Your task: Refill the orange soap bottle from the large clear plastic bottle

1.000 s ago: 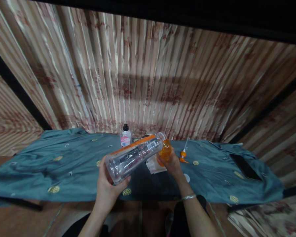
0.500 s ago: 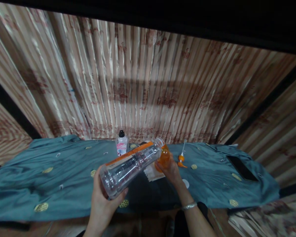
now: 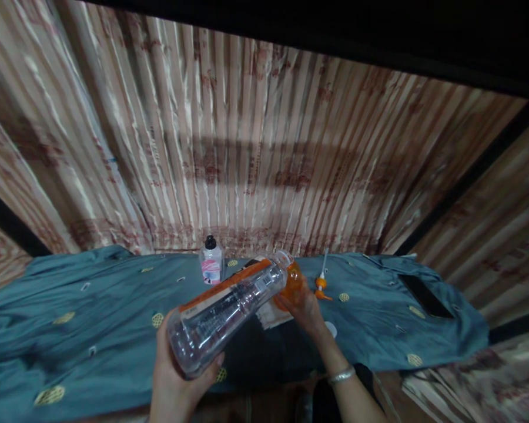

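Observation:
My left hand (image 3: 176, 376) grips the base of a large clear plastic bottle (image 3: 227, 308) with an orange strip along its label. The bottle is tilted, its open mouth pointing up and right, right at a small orange bottle (image 3: 291, 282). My right hand (image 3: 306, 308) is closed round that orange bottle from below and wears a metal bangle at the wrist. Both bottles are held above a teal cloth (image 3: 92, 311) with gold dots.
On the cloth stand a small white bottle with a black cap (image 3: 211, 264), an orange pump dispenser top (image 3: 321, 285), a folded white tissue (image 3: 271, 317) and a dark phone (image 3: 425, 295) at the right. A striped curtain hangs behind.
The view has drifted so the scene sits lower and more to the left. The clear bottle has tilted a little steeper, its mouth still at the orange bottle. Both grips are unchanged.

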The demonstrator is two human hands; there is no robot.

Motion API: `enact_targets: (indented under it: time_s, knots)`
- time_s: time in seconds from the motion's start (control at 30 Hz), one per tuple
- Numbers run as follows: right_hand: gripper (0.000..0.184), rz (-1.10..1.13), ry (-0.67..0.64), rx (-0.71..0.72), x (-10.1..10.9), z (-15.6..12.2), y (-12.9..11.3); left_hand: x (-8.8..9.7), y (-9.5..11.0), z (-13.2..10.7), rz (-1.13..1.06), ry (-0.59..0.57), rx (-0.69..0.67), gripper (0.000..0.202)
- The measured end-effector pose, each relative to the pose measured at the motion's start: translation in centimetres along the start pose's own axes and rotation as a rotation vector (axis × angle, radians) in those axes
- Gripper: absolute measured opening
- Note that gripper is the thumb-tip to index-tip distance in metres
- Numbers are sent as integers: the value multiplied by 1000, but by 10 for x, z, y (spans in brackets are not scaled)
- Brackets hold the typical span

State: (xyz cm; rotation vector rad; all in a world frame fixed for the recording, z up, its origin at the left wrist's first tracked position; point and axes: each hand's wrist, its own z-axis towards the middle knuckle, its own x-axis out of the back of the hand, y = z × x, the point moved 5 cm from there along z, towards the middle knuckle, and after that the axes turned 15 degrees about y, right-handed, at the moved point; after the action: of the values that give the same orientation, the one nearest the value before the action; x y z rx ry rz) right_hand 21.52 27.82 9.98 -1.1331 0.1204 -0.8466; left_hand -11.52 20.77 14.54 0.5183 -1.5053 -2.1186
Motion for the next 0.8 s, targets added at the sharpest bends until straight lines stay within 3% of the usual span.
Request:
enact_targets:
  time_s: [0.17, 0.57, 0.8]
  knots:
    - [83, -10, -6, -32, 1, -1, -4, 2, -9, 1, 22, 24, -41, 95]
    - [77, -48, 54, -49, 2, -4, -9, 2, -9, -1, 4, 11, -17, 95]
    - [81, -92, 33, -62, 3, -3, -5, 0, 3, 0, 30, 6, -34, 95]
